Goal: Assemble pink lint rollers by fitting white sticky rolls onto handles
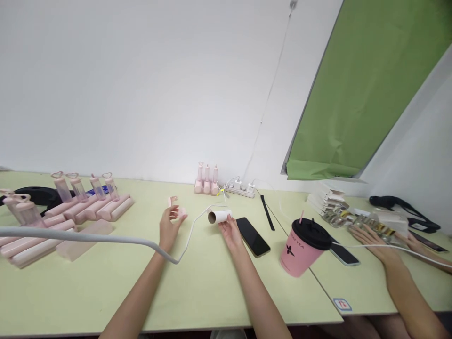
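My right hand is closed round a white hollow tube, which lies sideways with its open end facing left. To the left, my left hand has its fingers curled at a small pale pink piece. Another small pink part is just beyond those fingers. Between the two hands a white cable hangs in front of the table. A black phone lies right of my right hand.
Pink cylinders and clear-bodied pink bottles crowd the left side. Three pink items stand by a power strip at the wall. A pink cup stands at the right. Farther right, a person's hands touch glass-like pieces.
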A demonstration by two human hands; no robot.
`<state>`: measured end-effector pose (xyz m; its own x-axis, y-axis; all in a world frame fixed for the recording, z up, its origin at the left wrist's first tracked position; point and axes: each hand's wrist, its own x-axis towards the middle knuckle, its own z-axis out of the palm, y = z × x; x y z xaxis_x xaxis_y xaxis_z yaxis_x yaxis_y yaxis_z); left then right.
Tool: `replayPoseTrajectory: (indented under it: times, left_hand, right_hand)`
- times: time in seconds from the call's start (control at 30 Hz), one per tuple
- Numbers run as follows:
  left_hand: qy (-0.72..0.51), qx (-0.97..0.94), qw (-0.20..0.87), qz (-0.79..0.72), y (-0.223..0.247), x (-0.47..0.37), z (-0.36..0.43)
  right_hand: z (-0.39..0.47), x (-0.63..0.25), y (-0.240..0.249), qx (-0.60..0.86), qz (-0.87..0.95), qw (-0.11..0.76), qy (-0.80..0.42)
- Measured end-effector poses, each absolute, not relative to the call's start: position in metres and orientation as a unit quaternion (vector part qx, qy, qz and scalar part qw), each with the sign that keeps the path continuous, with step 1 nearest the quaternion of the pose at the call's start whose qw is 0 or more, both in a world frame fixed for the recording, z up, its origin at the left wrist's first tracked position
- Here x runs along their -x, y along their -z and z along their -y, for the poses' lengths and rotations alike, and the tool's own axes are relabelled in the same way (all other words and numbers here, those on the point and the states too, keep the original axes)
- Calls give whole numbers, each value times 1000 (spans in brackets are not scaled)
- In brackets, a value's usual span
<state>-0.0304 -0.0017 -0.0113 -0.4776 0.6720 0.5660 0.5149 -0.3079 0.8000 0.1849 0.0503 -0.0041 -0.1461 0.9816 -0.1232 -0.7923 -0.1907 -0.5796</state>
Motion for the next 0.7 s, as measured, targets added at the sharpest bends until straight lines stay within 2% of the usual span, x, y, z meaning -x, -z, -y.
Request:
replayPoseTrajectory:
  times: [0.17, 0.27, 0.47, 0.7]
  left_hand:
    - [-588, -668, -7, -456, 9, -25, 10]
    - [-590, -671, -10, -450, 11, -33, 12]
    - [-625, -649, 53, -430, 16, -23, 8]
    - [-626, -636, 30, -451, 19, -28, 8]
  right_hand:
    - [-46, -180, 5, 224, 206, 592, -746]
    - [-43, -175, 6, 220, 205, 589, -750]
    - [-41, -166, 10, 230, 199, 582, -754]
    - [-44, -168, 16, 224, 211, 567, -764]
